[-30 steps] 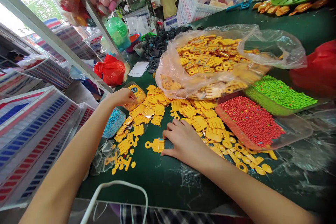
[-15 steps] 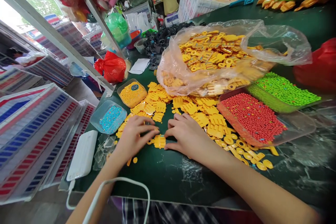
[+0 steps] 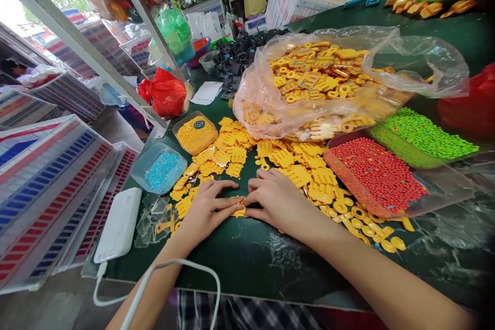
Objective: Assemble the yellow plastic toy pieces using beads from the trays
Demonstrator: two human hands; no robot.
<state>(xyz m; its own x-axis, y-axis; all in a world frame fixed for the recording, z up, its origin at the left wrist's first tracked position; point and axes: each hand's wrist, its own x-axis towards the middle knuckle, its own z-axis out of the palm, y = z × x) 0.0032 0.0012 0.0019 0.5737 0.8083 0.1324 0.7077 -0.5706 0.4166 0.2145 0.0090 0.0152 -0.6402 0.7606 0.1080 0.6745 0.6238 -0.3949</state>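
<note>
Between my two hands, low on the table, is a small yellow plastic piece (image 3: pixel 240 212), mostly covered by fingertips. My left hand (image 3: pixel 204 209) reaches it from the left, index finger and thumb pressed on it. From the other side, the curled fingers and thumb of my right hand (image 3: pixel 276 198) close on its edge. Just beyond the hands lies a loose heap of flat yellow plastic pieces (image 3: pixel 228 152) with slots. Yellow rings and discs (image 3: pixel 358 221) are scattered right of my right forearm.
A clear bag (image 3: pixel 266 118) of yellow parts stands behind the heap. Trays of red beads (image 3: pixel 375 170) and green beads (image 3: pixel 429 131) are at right, tubs of blue beads (image 3: pixel 162 167) and yellow beads (image 3: pixel 195 134) at left. A white power bank (image 3: pixel 118 224) trails its cable over my left forearm.
My left hand has moved right, bringing its fingertips onto the yellow piece, which is now more covered. My right hand stays nearly in place. The view has shifted slightly.
</note>
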